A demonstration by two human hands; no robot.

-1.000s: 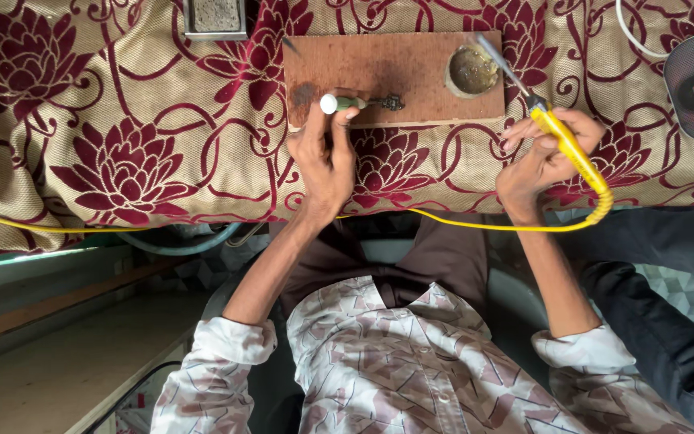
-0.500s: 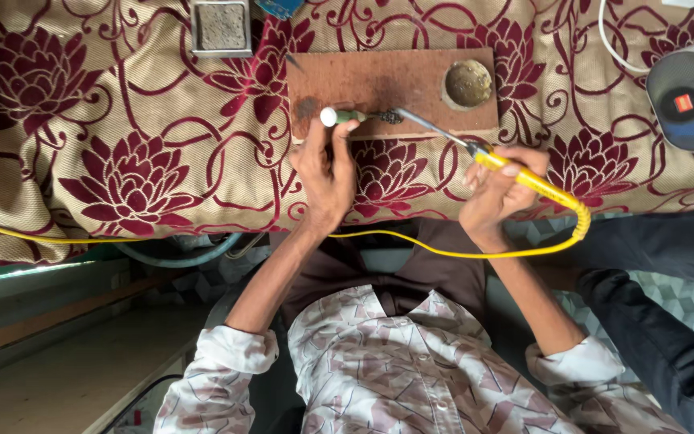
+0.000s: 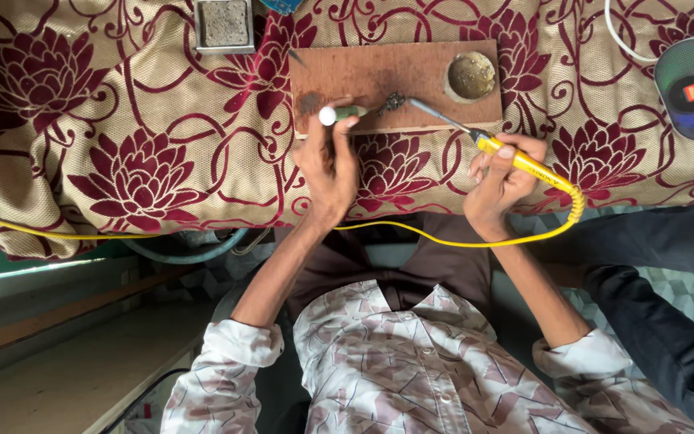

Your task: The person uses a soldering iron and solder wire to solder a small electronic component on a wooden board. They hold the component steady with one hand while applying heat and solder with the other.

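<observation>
Your right hand (image 3: 501, 173) is gripping the yellow soldering iron (image 3: 524, 162), and its tip has moved from the round tin (image 3: 471, 75) down to the small part (image 3: 345, 113) your left hand (image 3: 327, 165) is pinching on the wooden board (image 3: 379, 76).

Board (image 3: 379, 76) was laid upper centre on cloth (image 3: 122, 120) | dish (image 3: 471, 75) was set in its right end | tray (image 3: 225, 24) was placed left of it.

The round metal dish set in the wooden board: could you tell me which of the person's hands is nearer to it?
Right. The right hand grips the yellow soldering iron just below the dish; the left hand holds a small part farther off, at the board's other end.
</observation>
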